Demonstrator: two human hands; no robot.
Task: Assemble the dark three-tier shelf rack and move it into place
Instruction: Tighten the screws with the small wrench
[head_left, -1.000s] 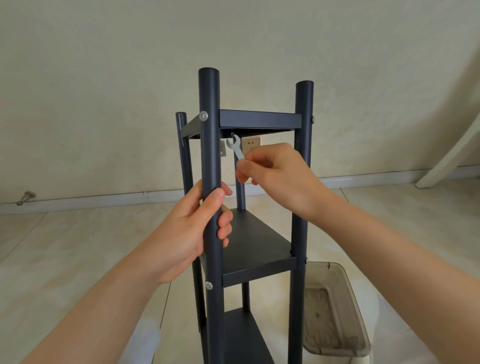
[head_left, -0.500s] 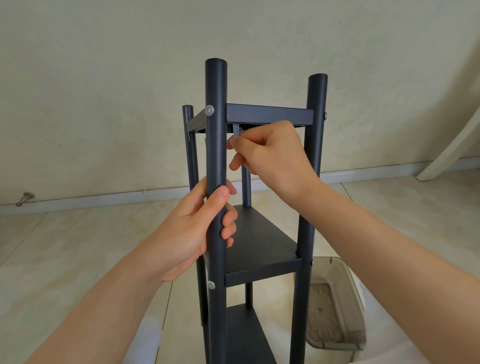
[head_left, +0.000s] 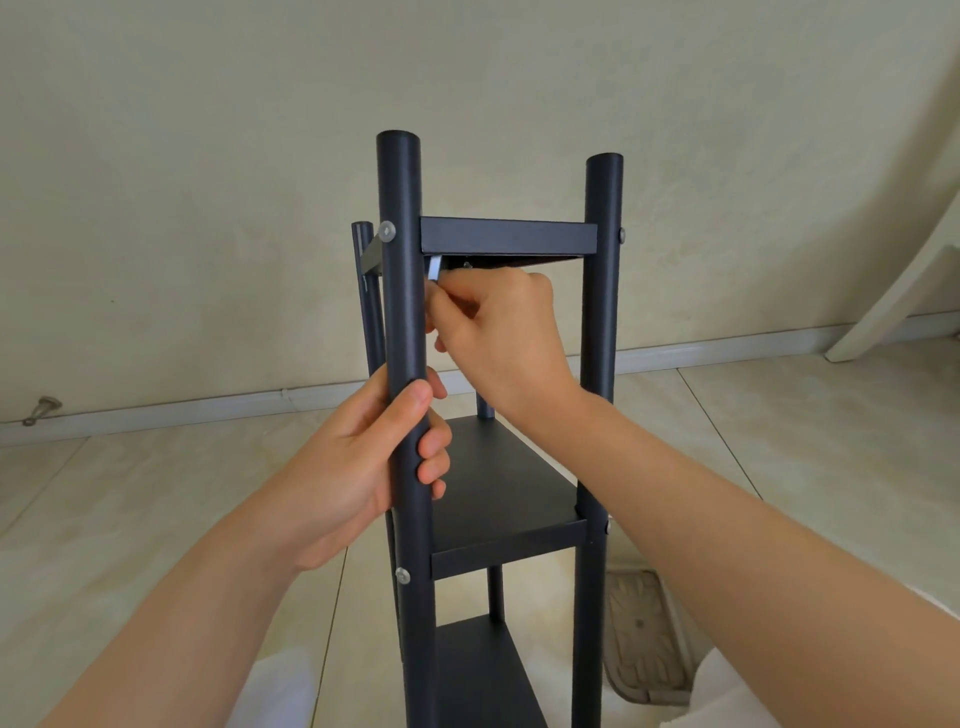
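The dark three-tier shelf rack (head_left: 506, 483) stands upright right in front of me, with four round posts and silver bolt heads on the near-left post. My left hand (head_left: 358, 467) grips that near-left post between the top and middle shelves. My right hand (head_left: 498, 332) reaches in under the top shelf (head_left: 506, 236) and pinches a small silver wrench (head_left: 434, 267). The wrench's upper end sits tucked up against the underside of the top shelf, next to the near-left post; its jaw is hidden.
A beige tiled floor (head_left: 130, 509) runs back to a pale wall with a white baseboard. A clear plastic tray (head_left: 644, 639) lies on the floor at the rack's right foot. A white furniture leg (head_left: 893, 306) leans in at the far right. A small metal door stopper (head_left: 41, 408) sits far left.
My right hand has carried the wrench up and to the left, from open view below the top shelf to against its underside by the near-left post. My left hand keeps its grip on the post.
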